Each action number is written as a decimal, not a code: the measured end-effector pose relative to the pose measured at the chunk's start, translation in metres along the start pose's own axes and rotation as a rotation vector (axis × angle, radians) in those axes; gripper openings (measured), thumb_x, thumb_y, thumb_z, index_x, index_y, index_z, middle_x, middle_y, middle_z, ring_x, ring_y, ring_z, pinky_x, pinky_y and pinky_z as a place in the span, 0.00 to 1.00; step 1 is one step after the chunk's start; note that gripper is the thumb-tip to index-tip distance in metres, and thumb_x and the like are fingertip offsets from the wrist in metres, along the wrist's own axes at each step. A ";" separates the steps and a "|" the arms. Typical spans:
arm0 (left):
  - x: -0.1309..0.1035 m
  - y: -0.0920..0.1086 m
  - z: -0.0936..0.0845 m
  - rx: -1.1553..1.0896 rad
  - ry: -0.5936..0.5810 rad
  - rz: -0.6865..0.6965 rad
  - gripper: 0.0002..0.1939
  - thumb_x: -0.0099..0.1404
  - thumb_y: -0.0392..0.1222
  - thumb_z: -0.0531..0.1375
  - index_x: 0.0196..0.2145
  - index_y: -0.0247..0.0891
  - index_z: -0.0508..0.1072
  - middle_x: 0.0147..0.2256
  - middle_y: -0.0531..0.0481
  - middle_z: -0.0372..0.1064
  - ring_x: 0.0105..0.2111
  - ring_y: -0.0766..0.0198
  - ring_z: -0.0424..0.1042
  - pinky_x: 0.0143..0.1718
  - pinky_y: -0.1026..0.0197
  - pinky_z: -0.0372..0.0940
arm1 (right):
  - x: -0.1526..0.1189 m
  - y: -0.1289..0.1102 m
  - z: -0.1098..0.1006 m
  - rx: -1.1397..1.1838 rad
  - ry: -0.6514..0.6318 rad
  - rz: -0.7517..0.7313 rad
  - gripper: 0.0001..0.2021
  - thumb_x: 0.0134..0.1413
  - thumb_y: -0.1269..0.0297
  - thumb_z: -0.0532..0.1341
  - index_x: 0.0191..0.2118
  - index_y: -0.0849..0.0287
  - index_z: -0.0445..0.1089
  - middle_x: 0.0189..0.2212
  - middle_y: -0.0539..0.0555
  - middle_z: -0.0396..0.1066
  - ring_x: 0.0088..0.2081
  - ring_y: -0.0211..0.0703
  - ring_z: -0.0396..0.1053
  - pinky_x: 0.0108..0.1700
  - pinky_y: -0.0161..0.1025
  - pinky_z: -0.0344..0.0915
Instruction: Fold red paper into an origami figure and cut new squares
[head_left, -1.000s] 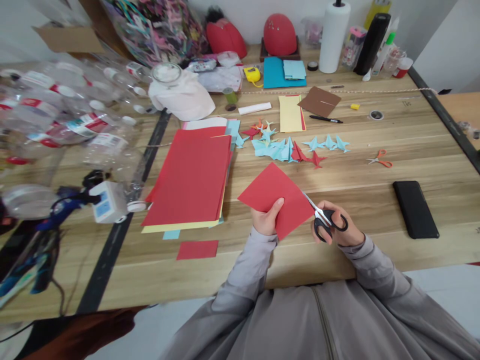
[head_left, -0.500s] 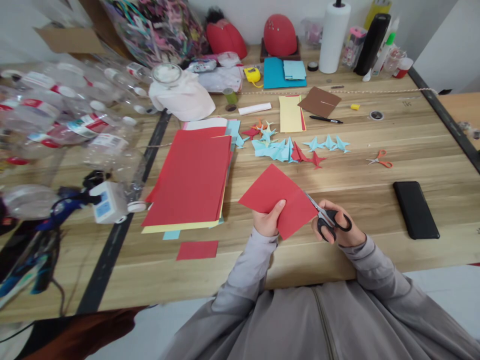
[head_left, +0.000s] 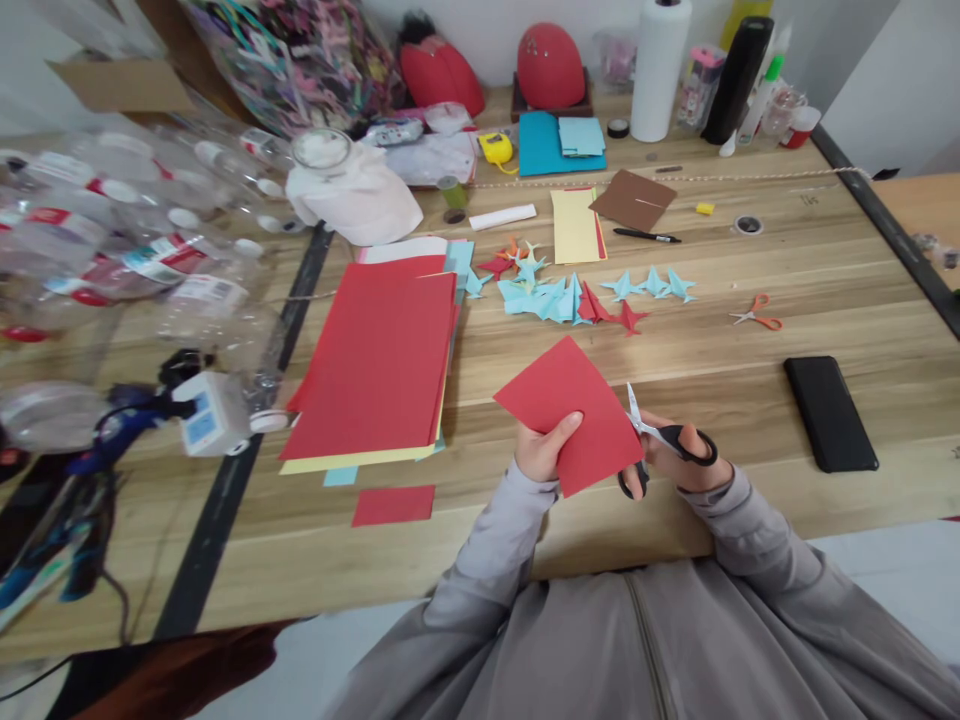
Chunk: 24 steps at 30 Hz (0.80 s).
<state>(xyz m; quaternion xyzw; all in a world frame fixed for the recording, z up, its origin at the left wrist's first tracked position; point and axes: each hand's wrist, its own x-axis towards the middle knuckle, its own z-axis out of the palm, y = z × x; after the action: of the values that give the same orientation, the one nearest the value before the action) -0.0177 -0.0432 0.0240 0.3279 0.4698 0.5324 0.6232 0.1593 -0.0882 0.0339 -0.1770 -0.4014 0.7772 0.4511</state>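
A squarish piece of red paper [head_left: 592,430] is pinched in my left hand [head_left: 541,452], thumb on top and the other fingers hidden beneath. My right hand [head_left: 686,462] holds black-handled scissors [head_left: 666,432] at the paper's right edge. Their handles are spread apart; one silver blade shows above the sheet and the other is hidden. To the left lies a stack of large red sheets [head_left: 375,350] with yellow and blue ones under it. A small red strip [head_left: 394,505] rests below the stack.
Behind the hands are folded blue cranes [head_left: 551,298] and red ones [head_left: 595,305]. Orange scissors [head_left: 757,314] and a black phone [head_left: 830,413] lie to the right. Yellow paper [head_left: 576,228] and a brown square [head_left: 634,200] lie farther back. Plastic bottles [head_left: 169,255] crowd the left.
The scissors have opened wider, one blade now showing above the paper's right edge. My left hand and the red paper have shifted slightly right and down.
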 end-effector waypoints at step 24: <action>0.010 0.011 0.000 -0.008 0.108 -0.030 0.22 0.41 0.49 0.73 0.33 0.36 0.76 0.34 0.46 0.78 0.33 0.58 0.77 0.36 0.58 0.72 | -0.005 -0.003 -0.007 -0.044 0.024 0.176 0.24 0.54 0.41 0.56 0.39 0.61 0.67 0.26 0.54 0.73 0.20 0.35 0.64 0.21 0.33 0.54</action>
<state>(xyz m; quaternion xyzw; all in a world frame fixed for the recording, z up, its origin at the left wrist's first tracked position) -0.0214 -0.0308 0.0316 0.2889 0.5056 0.5418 0.6061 0.1682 -0.0881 0.0319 -0.2310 -0.3958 0.8025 0.3820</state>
